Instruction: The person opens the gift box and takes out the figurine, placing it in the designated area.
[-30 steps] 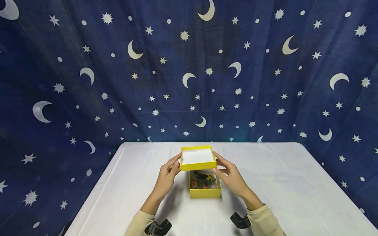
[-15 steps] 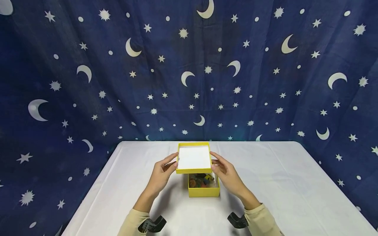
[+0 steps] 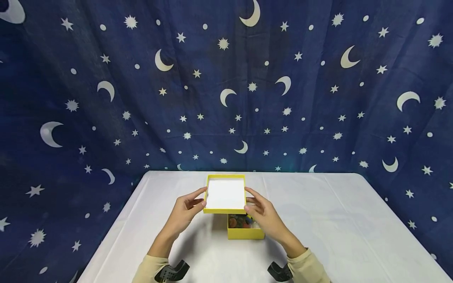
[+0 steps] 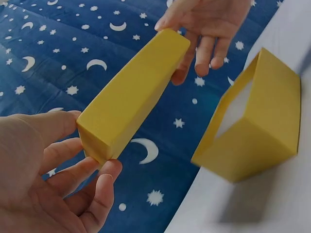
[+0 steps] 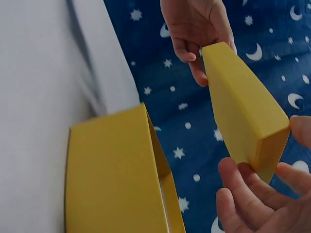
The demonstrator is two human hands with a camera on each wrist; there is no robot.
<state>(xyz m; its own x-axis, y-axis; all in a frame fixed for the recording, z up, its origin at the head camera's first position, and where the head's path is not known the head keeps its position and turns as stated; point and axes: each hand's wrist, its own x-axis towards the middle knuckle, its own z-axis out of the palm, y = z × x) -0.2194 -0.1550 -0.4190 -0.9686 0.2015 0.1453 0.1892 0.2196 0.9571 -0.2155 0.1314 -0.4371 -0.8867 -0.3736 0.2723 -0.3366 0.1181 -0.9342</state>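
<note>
A square yellow box lid [image 3: 225, 193], its white inside facing up and toward me, hangs in the air between both hands. My left hand [image 3: 182, 212] pinches its left side between thumb and fingers. On the opposite side my right hand [image 3: 264, 215] grips it the same way. Below and slightly right stands the yellow box [image 3: 245, 234] on the table, its top uncovered. Small colourful items [image 3: 238, 221] lie inside, partly hidden by the lid and too small to name. In the left wrist view the lid [image 4: 131, 94] is apart from the box [image 4: 257, 126].
A white cloth covers the table [image 3: 336, 228]. Behind it hangs a dark blue curtain [image 3: 198, 98] with moons and stars. A black wrist device [image 3: 173, 271] sits at each sleeve cuff.
Both hands have carried the lid to the left and tipped it so more of its white inside shows. The box has stayed in place on the table.
</note>
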